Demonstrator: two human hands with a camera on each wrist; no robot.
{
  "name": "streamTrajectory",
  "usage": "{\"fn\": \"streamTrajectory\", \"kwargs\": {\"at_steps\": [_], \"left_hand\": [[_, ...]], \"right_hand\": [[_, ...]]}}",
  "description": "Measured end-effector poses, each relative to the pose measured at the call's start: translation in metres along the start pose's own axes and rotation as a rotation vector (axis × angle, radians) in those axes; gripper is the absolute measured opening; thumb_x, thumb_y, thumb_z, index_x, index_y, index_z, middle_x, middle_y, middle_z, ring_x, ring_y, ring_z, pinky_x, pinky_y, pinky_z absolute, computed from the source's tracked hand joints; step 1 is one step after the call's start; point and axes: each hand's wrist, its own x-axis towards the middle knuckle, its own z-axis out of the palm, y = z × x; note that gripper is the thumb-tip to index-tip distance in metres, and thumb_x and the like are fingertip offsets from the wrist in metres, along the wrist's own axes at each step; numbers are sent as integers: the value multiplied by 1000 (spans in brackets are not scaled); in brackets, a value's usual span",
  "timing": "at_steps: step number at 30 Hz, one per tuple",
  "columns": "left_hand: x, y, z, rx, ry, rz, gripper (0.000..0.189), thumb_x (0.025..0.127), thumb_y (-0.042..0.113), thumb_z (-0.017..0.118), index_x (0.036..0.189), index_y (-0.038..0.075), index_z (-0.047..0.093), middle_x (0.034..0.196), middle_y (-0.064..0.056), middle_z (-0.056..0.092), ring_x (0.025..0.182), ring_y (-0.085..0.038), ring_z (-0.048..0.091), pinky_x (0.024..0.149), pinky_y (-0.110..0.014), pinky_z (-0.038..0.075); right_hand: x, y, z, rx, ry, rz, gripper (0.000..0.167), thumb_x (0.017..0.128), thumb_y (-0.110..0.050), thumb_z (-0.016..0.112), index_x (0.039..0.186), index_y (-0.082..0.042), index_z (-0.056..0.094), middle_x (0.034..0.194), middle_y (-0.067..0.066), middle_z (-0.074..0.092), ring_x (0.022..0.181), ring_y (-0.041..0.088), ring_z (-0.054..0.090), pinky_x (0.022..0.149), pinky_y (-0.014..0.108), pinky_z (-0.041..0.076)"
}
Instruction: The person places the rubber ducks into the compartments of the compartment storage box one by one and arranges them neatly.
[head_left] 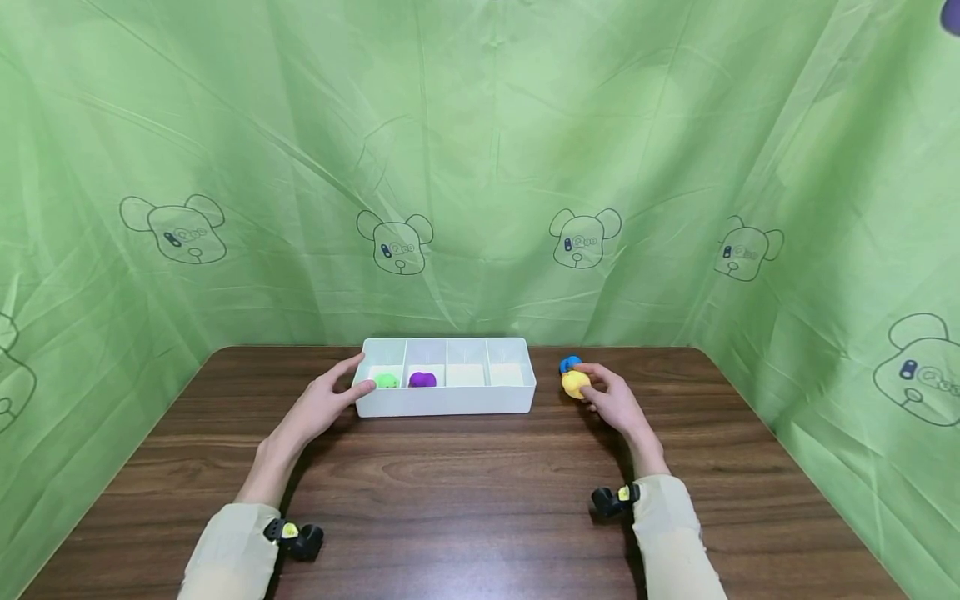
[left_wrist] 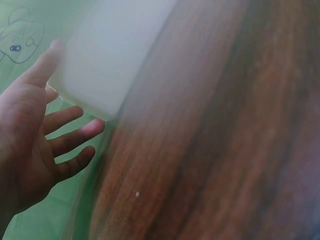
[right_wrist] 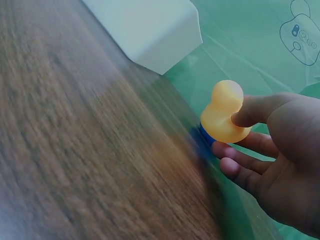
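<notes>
In the head view, my right hand (head_left: 617, 405) pinches a yellow toy duck (head_left: 575, 384) between thumb and fingers. The right wrist view shows the duck (right_wrist: 226, 117) upright, its rounded head above the thumb. A blue toy (head_left: 570, 364) sits just behind it, partly hidden. To the left stands a long white box (head_left: 450, 402) with several compartments. My left hand (head_left: 318, 407) rests at the box's left end, thumb over the front corner and fingers spread along the side. A green toy (head_left: 386, 381) lies in the leftmost compartment, a purple toy (head_left: 422, 379) in the one beside it.
The brown wooden table (head_left: 450, 500) carries everything. A green curtain (head_left: 487, 167) printed with bear outlines hangs right behind its far edge and down both sides. The box stands close to that far edge. Each wrist wears a small black camera (head_left: 306, 542).
</notes>
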Motion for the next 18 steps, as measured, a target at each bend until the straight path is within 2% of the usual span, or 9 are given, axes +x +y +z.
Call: {"fn": "streamTrajectory", "kwargs": {"at_steps": [8, 18], "left_hand": [[-1, 2, -1, 0, 1, -2, 79, 93, 60, 59, 158, 29, 27, 163, -11, 28, 148, -37, 27, 113, -61, 31], [-2, 2, 0, 3, 0, -4, 81, 92, 64, 57, 158, 30, 27, 163, -10, 28, 147, -37, 29, 112, -61, 32]], "right_hand": [[1, -9, 1, 11, 36, -14, 43, 94, 0, 59, 136, 0, 55, 115, 27, 60, 90, 38, 67, 68, 40, 60], [0, -22, -2, 71, 63, -68, 44, 93, 1, 63, 136, 3, 54, 107, 27, 59, 85, 34, 71, 70, 44, 61]]}}
